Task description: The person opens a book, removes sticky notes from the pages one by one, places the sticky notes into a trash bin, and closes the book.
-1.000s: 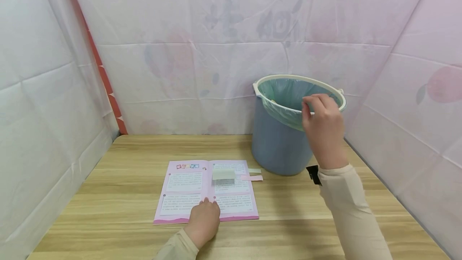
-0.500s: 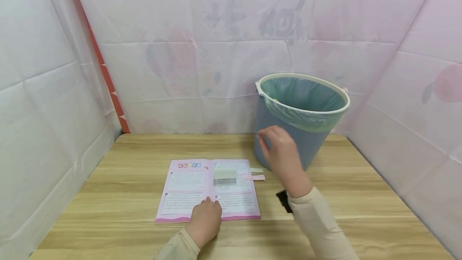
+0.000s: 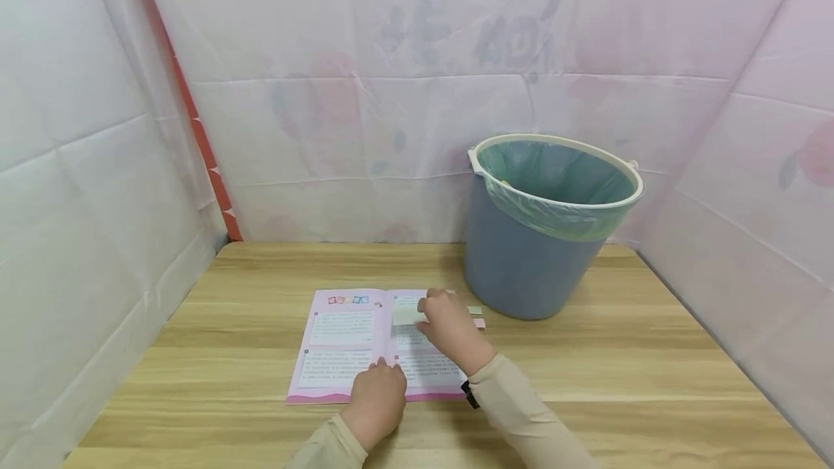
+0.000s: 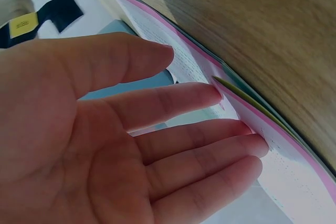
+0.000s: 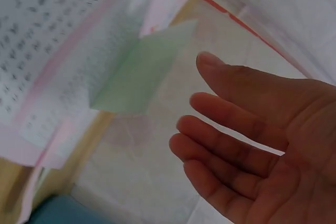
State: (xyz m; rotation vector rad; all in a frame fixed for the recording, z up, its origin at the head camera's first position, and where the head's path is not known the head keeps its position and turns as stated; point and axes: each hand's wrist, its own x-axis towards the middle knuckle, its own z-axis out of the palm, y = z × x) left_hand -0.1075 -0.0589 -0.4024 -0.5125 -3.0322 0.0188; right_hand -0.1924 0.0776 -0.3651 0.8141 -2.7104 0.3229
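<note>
An open booklet (image 3: 339,368) with pink-edged pages lies on the wooden table. My left hand (image 3: 376,400) rests its fingertips on the lower middle edge of it; in the left wrist view the fingers (image 4: 194,142) are fairly straight. Over the right page hovers my right hand (image 3: 452,330), beside a pale green sticky note (image 3: 405,315) whose free part stands up from the paper. In the right wrist view that note (image 5: 139,74) is apart from the fingertips, and the loosely bent fingers hold nothing. A pink tab (image 3: 480,323) and a pale green tab (image 3: 475,310) stick out at the right edge.
Behind and right of the booklet stands a blue-grey bin (image 3: 521,259) with a cream rim and a green liner bag (image 3: 567,216). White patterned cloth (image 3: 417,121) walls in the table (image 3: 260,310) at the back and sides. A dark band (image 3: 470,394) circles the right wrist.
My right hand has come from above the bin's rim down and left to the sticky note. The left hand stays at the booklet's lower edge. The head view has shifted slightly.
</note>
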